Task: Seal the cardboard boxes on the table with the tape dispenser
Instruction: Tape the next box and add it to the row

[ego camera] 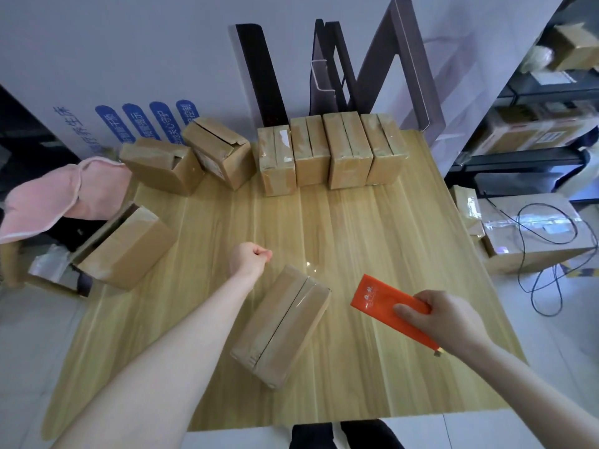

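Note:
A cardboard box (282, 322) lies slanted on the wooden table (372, 222) in front of me, its top flaps closed with a shiny strip along the seam. My right hand (447, 322) grips an orange tape dispenser (385, 303) just right of that box. My left hand (251, 259) is curled beyond the box's far left corner, thumb and fingertips pinched together. A faint glint of clear tape (310, 264) shows between its fingertips and the dispenser's front end.
Several taped boxes (348, 150) stand in a row at the table's back edge. Three boxes with loose flaps (162, 166) (217, 150) (123, 244) sit at the back left and left edge. A pink cloth (64, 196) lies left; shelves and a large box (531, 228) stand right.

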